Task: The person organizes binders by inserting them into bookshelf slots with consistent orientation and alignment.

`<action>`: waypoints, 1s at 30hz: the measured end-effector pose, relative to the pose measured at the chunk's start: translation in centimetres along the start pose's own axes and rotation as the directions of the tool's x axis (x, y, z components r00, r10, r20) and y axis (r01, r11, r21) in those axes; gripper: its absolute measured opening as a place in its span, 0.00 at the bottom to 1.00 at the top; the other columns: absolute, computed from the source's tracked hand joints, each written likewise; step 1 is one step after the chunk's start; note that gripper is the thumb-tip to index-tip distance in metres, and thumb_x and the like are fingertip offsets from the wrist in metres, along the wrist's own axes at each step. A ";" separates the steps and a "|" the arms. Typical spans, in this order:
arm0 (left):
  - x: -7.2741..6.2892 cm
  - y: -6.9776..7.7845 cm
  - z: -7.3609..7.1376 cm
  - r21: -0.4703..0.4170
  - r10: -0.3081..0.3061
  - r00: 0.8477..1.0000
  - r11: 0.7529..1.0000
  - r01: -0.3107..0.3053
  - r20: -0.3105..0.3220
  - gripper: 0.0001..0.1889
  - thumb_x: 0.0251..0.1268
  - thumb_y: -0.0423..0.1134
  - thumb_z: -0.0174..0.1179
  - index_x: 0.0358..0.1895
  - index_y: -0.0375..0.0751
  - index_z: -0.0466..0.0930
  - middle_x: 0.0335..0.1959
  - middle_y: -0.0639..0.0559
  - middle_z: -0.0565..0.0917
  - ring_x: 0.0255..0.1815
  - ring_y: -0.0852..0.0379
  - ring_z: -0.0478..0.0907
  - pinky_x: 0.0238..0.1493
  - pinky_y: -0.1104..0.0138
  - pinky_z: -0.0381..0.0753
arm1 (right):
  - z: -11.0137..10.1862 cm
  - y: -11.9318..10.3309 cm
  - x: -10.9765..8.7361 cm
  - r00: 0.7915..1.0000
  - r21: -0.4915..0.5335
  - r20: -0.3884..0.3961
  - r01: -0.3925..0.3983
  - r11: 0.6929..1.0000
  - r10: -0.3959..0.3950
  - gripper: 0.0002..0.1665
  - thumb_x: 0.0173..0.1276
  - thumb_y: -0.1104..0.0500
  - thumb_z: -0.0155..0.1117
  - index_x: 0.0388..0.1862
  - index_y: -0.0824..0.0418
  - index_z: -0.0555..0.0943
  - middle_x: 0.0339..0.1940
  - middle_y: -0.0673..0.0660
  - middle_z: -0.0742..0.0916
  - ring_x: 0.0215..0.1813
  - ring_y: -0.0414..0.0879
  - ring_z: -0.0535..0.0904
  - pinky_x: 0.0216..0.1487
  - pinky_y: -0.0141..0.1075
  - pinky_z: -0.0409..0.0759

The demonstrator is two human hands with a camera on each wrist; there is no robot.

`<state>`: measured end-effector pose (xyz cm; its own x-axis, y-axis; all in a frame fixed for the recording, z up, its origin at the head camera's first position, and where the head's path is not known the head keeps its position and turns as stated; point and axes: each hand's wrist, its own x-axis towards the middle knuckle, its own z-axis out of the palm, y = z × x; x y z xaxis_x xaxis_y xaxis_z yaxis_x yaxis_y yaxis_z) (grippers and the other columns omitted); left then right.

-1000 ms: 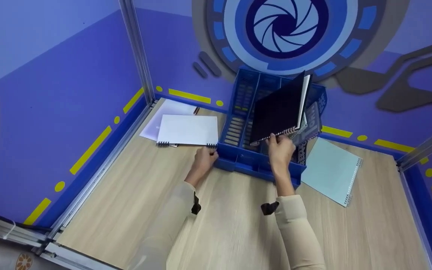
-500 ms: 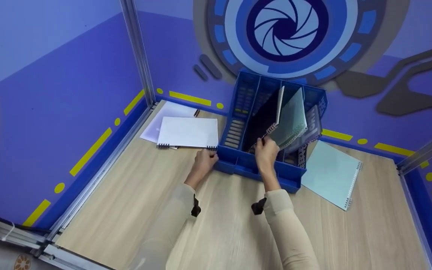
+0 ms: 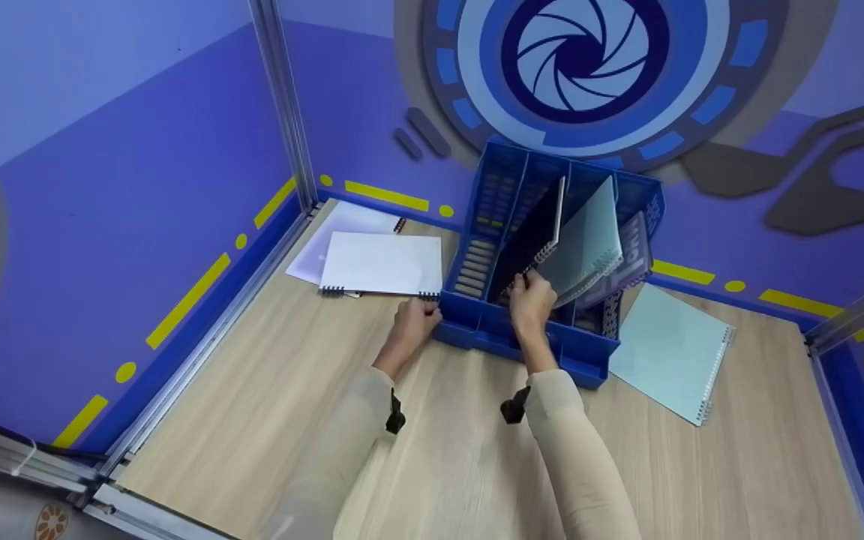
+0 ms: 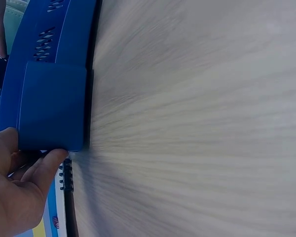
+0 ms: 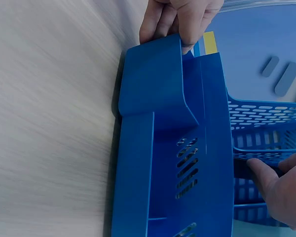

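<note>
A blue desktop file organizer (image 3: pixel 492 341) with several upright compartments stands against the back wall. My right hand (image 3: pixel 531 306) pinches the lower spiral-bound edge of a black notebook (image 3: pixel 528 234), which stands tilted inside a middle compartment. Beside it on the right leans a mint-green spiral notebook (image 3: pixel 588 229), and past that a dark notebook with pale lettering (image 3: pixel 633 251). My left hand (image 3: pixel 411 326) grips the organizer's front-left corner; the left wrist view shows its thumb and fingers at the edge of the front pocket (image 4: pixel 52 106). The right hand (image 5: pixel 286 192) partly hides the black notebook in the right wrist view.
Left of the organizer, a white spiral notebook (image 3: pixel 383 262) overlaps a pale purple one (image 3: pixel 308 255) on the wood table (image 3: pixel 432 465). A light green spiral notebook (image 3: pixel 672 352) lies at the right, close against the organizer. Printed walls (image 3: pixel 177 187) with metal posts enclose the table.
My right hand has moved left and lowered the black notebook into a middle compartment, uncovering the mint-green notebook. It barely shifts in the last half second. The left hand stays at the corner.
</note>
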<state>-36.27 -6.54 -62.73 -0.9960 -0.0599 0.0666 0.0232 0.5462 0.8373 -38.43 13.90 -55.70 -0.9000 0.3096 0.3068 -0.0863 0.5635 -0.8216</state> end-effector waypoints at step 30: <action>-0.3 0.7 0.9 0.049 0.029 0.999 0.998 -0.030 0.033 0.22 0.70 0.32 0.59 0.17 0.49 0.64 0.17 0.62 0.64 0.20 0.63 0.62 0.25 0.68 0.62 | 0.2 1.3 2.0 0.997 0.048 0.001 -0.076 0.996 0.076 0.12 0.77 0.63 0.57 0.40 0.71 0.84 0.37 0.68 0.89 0.39 0.58 0.88 0.44 0.48 0.83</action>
<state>-36.01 -5.40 -62.67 -0.9972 -0.0169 0.0730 0.0491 0.5877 0.8076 -40.44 15.11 -56.29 -0.9043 0.3507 0.2432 -0.0384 0.5006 -0.8648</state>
